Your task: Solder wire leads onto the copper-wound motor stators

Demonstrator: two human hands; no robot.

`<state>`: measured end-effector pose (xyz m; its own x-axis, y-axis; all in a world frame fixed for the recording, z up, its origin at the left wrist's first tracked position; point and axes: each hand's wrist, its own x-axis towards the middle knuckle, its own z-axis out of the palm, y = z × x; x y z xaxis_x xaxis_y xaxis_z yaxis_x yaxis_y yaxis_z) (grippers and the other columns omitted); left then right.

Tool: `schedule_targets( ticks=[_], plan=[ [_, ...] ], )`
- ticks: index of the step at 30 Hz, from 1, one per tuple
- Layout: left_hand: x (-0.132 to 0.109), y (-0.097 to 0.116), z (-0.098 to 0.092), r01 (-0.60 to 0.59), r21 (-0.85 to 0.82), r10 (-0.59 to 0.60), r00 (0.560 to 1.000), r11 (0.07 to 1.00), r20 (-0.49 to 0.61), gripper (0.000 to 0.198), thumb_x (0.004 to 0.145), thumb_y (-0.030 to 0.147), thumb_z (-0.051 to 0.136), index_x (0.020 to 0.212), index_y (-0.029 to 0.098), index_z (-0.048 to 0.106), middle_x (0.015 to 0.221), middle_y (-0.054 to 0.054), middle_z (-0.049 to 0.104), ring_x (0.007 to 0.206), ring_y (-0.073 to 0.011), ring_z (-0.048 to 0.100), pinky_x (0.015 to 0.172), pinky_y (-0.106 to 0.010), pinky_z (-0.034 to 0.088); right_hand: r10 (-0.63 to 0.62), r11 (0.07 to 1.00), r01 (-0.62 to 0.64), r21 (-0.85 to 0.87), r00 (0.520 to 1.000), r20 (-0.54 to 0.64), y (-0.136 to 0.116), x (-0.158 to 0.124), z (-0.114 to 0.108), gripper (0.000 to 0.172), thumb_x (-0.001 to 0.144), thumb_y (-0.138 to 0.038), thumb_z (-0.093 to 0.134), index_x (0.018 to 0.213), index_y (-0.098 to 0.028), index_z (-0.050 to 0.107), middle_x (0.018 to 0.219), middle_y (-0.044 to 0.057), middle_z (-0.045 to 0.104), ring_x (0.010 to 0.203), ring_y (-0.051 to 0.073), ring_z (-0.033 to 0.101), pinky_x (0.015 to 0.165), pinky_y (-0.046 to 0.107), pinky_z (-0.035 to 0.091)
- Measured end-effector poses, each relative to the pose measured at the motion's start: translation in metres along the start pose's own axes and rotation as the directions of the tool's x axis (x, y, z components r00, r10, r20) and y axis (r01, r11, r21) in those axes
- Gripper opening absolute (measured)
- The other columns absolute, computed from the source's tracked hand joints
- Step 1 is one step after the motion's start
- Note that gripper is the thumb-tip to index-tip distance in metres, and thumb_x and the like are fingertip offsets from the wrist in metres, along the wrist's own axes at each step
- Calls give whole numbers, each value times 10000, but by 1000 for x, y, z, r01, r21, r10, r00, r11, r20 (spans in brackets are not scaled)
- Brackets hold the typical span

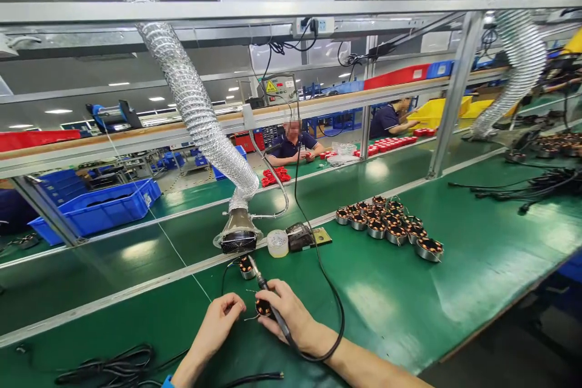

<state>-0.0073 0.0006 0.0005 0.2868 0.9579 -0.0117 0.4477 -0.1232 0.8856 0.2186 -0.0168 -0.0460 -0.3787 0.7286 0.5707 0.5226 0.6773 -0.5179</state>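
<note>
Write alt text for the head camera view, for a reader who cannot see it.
On a green workbench, the right hand holds a soldering iron to a small copper-wound coil, and the left hand pinches a thin wire beside it. A foil extraction hose hangs just behind, and a cluster of similar coils sits to the right.

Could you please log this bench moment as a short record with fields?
Setting: green bench on a factory line
Left hand: fingers at a thin wire beside the coil
Right hand: grip on a soldering iron, tip up, over a wound coil
Near: second coil, fume hose, white tub
Right: cluster of coils
Behind: two seated people, blue bin
</note>
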Motion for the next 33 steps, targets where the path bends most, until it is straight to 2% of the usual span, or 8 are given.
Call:
schedule_targets(
  ticks=[4,8,11,18,23,26,29,33],
  plan=[
    [4,1,2,30,-130,-28,999,991,23,479,817,665,605,753,191,617,633,46,419,595,-131,343,581,-260,271,87,996,-88,-14,996,-36,-2,-3,6,639,755,-123,829,1332,-279,604,1307,100,562,1179,269,610,1027,456,574],
    [10,5,6,85,-264,-34,981,961,191,534,831,712,634,847,179,647,642,67,401,522,-89,220,516,-256,177,147,987,-141,82,987,-72,-6,-1,4,612,783,-92,774,1333,-278,578,1286,84,540,1107,222,647,987,404,596],
    [15,8,7,9,-252,44,978,968,203,512,857,665,654,825,156,691,674,30,497,579,-107,342,557,-250,265,129,977,-119,175,991,-46,-6,2,0,560,789,-84,742,1290,-281,587,1233,56,537,1021,179,660,922,337,606],
    [14,-8,1,-72,-23,70,994,997,-87,441,928,529,585,1112,189,798,1015,-79,760,882,-217,643,828,-321,487,92,960,-71,270,993,-67,-4,4,-7,587,774,-110,739,1303,-316,591,1247,49,546,1081,209,673,950,330,589],
    [7,-9,-2,-93,132,94,996,987,-3,384,933,479,557,834,189,789,890,-70,745,863,-206,651,807,-300,478,90,955,-75,288,995,-40,-5,6,-12,526,807,-158,730,1294,-312,603,1238,56,564,1109,222,676,968,343,586],
    [7,-4,-3,-16,-12,17,998,1000,62,413,880,544,610,806,166,761,787,-45,703,740,-164,584,702,-266,446,123,956,-115,271,992,-16,-6,8,-14,478,826,-186,727,1275,-300,608,1246,63,566,1102,234,673,980,371,582],
    [12,2,4,139,-247,-120,989,959,88,526,795,644,674,848,126,751,658,19,557,519,-85,367,500,-239,259,138,952,-134,276,990,6,-8,10,-14,447,838,-192,715,1260,-289,606,1231,59,571,1057,228,679,952,362,587],
    [14,9,12,171,-369,-160,985,914,62,623,755,711,699,893,105,749,640,47,483,468,-56,266,467,-248,151,110,952,-113,286,994,28,-8,12,-14,414,859,-190,692,1255,-273,603,1205,59,576,1055,222,680,931,343,588]
  ],
)
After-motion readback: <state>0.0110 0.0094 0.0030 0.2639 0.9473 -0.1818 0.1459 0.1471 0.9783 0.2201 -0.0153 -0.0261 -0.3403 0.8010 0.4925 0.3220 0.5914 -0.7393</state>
